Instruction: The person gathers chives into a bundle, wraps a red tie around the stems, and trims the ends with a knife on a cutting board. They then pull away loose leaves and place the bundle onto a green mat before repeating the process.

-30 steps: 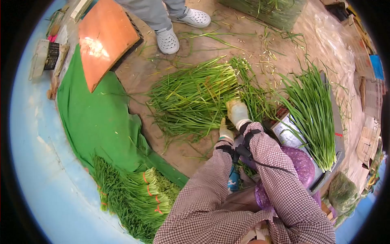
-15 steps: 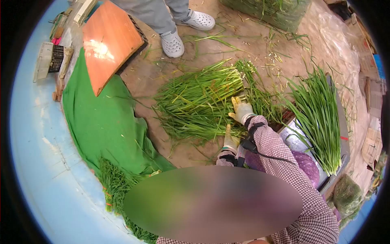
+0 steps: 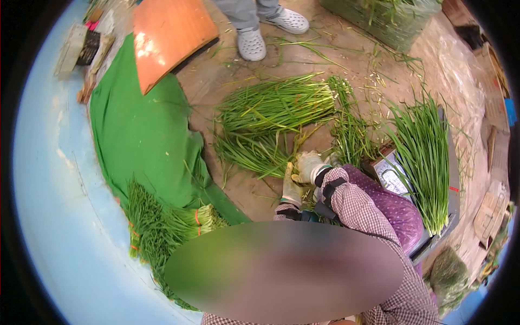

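Setting: a bare earthen floor (image 3: 244, 197) strewn with cut greens, seen from above the worker's checked sleeves (image 3: 355, 203)
Left hand (image 3: 292, 188): gloved, laid along the stalk ends at the edge of the near heap (image 3: 254, 153), fingers stretched out; whether they grip anything cannot be told from here
Right hand (image 3: 310, 166): gloved, just beside the left, fingers curled narrow over the cut ends of the same heap, seemingly pinching a small sheaf where the stalks are stiffest
Near heap: loose chives fanned on the floor, cut ends turned toward the worker, which appears to put the firm part within reach and the soft tips out of the way
Far heap (image 3: 276, 103): a thicker pile lying just behind the near one, stalks running the same way, well apart from both hands
Scale (image 3: 391, 176): at the worker's right, with a long bunch of chives (image 3: 425, 151) laid across its tray, tips pointing away
Tied bundles (image 3: 173, 225): at the left, banded in orange and stacked side by side at the edge of a green cloth (image 3: 141, 135), likely kept off the dirt by it
Orange board (image 3: 173, 32): rests tilted on the far end of the cloth
Another person: only white clogs (image 3: 252, 44) and trouser legs show, standing beyond the heaps, well clear of the hands
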`<state>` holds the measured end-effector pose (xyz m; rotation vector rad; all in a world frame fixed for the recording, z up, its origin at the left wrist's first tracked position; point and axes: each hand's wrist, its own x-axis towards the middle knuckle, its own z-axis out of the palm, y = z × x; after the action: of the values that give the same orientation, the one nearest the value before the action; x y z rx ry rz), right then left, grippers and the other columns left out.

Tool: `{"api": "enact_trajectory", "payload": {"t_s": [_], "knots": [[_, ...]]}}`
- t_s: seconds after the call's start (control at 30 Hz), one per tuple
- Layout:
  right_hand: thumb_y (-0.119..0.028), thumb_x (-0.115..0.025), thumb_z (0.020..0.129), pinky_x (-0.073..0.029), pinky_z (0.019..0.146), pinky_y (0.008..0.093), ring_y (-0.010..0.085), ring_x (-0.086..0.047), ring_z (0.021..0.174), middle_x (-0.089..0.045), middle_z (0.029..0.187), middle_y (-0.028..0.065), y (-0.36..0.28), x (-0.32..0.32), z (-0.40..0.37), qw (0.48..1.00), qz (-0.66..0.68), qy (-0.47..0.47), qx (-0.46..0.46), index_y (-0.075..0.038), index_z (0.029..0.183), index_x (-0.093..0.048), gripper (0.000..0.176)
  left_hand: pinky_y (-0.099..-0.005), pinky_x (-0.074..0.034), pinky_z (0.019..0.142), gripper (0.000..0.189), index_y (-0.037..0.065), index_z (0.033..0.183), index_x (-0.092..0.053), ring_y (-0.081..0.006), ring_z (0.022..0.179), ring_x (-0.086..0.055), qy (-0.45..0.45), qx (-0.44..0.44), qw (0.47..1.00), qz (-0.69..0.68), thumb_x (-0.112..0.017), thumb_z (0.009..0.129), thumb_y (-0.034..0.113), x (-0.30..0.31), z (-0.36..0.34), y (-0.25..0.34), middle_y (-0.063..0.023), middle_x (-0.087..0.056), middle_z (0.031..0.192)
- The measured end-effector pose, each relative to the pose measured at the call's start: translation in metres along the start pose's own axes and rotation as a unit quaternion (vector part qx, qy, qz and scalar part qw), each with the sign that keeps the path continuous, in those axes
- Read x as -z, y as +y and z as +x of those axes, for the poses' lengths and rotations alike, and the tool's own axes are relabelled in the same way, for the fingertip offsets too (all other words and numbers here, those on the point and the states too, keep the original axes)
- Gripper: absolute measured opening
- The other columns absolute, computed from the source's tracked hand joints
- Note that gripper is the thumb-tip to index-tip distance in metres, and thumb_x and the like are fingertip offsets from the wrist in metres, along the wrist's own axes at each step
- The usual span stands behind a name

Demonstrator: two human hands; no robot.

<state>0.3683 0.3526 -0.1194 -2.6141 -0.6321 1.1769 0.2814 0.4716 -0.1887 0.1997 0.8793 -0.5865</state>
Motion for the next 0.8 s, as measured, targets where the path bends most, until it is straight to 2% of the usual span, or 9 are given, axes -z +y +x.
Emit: {"api": "enact_trajectory", "payload": {"t_s": [0.23, 0.33, 0.43, 0.47, 0.57, 0.67, 0.73, 0.77, 0.8], "knots": [[-0.072, -0.061, 0.085, -0.050, 0.101, 0.0476, 0.0407, -0.062, 0.120, -0.061, 0.132, 0.0217, -0.050, 0.036, -0.051, 0.998, 0.027, -0.058, 0.018, -0.001, 0.137, -0.058, 0.088, -0.0488, -0.057, 0.092, 0.029, 0.009, 0.112, -0.069, -0.0305, 0.097, -0.069, 0.067, -0.104, 0.992, 0.040, -0.067, 0.095, 0.032, 0.005, -0.036, 0.034, -0.0102, -0.072, 0.109], [-0.055, -0.058, 0.097, -0.050, 0.099, 0.0453, 0.0373, -0.063, 0.120, -0.064, 0.131, 0.0221, -0.035, 0.037, -0.073, 0.960, 0.223, 0.169, -0.004, -0.014, 0.141, -0.058, 0.060, -0.0483, -0.060, 0.086, 0.026, 0.009, 0.102, -0.066, -0.0278, 0.094, -0.069, -0.115, -0.126, 0.985, 0.038, -0.067, 0.096, 0.035, -0.032, -0.099, 0.048, -0.0080, -0.070, 0.098], [-0.052, -0.058, 0.099, -0.050, 0.100, 0.0437, 0.0366, -0.063, 0.119, -0.065, 0.126, 0.0209, -0.028, 0.046, -0.077, 0.916, 0.174, 0.362, 0.008, -0.013, 0.141, -0.058, 0.057, -0.0460, -0.061, 0.081, 0.026, 0.008, 0.095, -0.063, -0.0243, 0.089, -0.068, -0.142, -0.104, 0.980, 0.096, -0.065, 0.097, 0.034, -0.071, -0.152, 0.052, -0.0078, -0.066, 0.091], [-0.049, -0.059, 0.100, -0.049, 0.102, 0.0413, 0.0355, -0.061, 0.122, -0.065, 0.129, 0.0181, -0.028, 0.051, -0.080, 0.882, 0.331, 0.336, -0.002, -0.014, 0.142, -0.057, 0.055, -0.0454, -0.061, 0.082, 0.026, 0.008, 0.095, -0.063, -0.0238, 0.088, -0.068, -0.160, -0.093, 0.976, 0.118, -0.064, 0.098, 0.034, -0.075, -0.161, 0.056, -0.0082, -0.066, 0.091], [-0.044, -0.058, 0.103, -0.046, 0.108, 0.0407, 0.0320, -0.054, 0.133, -0.057, 0.144, 0.0139, -0.028, 0.062, -0.087, 0.838, 0.283, 0.464, 0.037, -0.015, 0.146, -0.055, 0.052, -0.0446, -0.062, 0.082, 0.027, 0.006, 0.096, -0.063, -0.0233, 0.089, -0.067, -0.208, -0.115, 0.952, 0.192, -0.065, 0.097, 0.032, -0.077, -0.172, 0.062, -0.0086, -0.066, 0.093], [-0.042, -0.059, 0.103, -0.043, 0.113, 0.0399, 0.0293, -0.049, 0.139, -0.054, 0.148, 0.0136, -0.047, 0.070, -0.099, 0.843, 0.214, 0.472, 0.144, -0.015, 0.150, -0.050, 0.055, -0.0432, -0.062, 0.083, 0.024, 0.004, 0.102, -0.065, -0.0224, 0.092, -0.068, -0.264, -0.105, 0.930, 0.231, -0.066, 0.096, 0.027, -0.091, -0.182, 0.065, -0.0080, -0.066, 0.097], [-0.047, -0.054, 0.104, -0.038, 0.118, 0.0345, 0.0257, -0.044, 0.143, -0.049, 0.153, 0.0162, -0.056, 0.039, -0.091, 0.769, 0.565, 0.228, 0.192, -0.013, 0.154, -0.044, 0.061, -0.0413, -0.062, 0.083, 0.023, 0.003, 0.108, -0.066, -0.0215, 0.093, -0.068, -0.280, -0.125, 0.918, 0.251, -0.066, 0.097, 0.023, -0.095, -0.172, 0.074, -0.0080, -0.068, 0.099], [-0.052, -0.053, 0.103, -0.044, 0.108, 0.0377, 0.0286, -0.053, 0.132, -0.057, 0.142, 0.0196, -0.070, 0.054, -0.111, 0.845, 0.470, 0.195, 0.165, -0.012, 0.154, -0.043, 0.065, -0.0354, -0.060, 0.081, 0.021, -0.001, 0.112, -0.066, -0.0224, 0.094, -0.068, -0.099, -0.195, 0.937, 0.271, -0.062, 0.101, 0.016, -0.090, -0.167, 0.078, -0.0080, -0.069, 0.099], [-0.058, -0.052, 0.102, -0.051, 0.099, 0.0409, 0.0314, -0.062, 0.122, -0.064, 0.131, 0.0231, -0.086, 0.068, -0.133, 0.907, 0.367, 0.162, 0.132, -0.012, 0.154, -0.042, 0.069, -0.0341, -0.060, 0.081, 0.026, -0.002, 0.118, -0.066, -0.0220, 0.094, -0.069, -0.144, -0.164, 0.947, 0.237, -0.065, 0.099, 0.016, -0.113, -0.180, 0.078, -0.0085, -0.071, 0.099]]}}
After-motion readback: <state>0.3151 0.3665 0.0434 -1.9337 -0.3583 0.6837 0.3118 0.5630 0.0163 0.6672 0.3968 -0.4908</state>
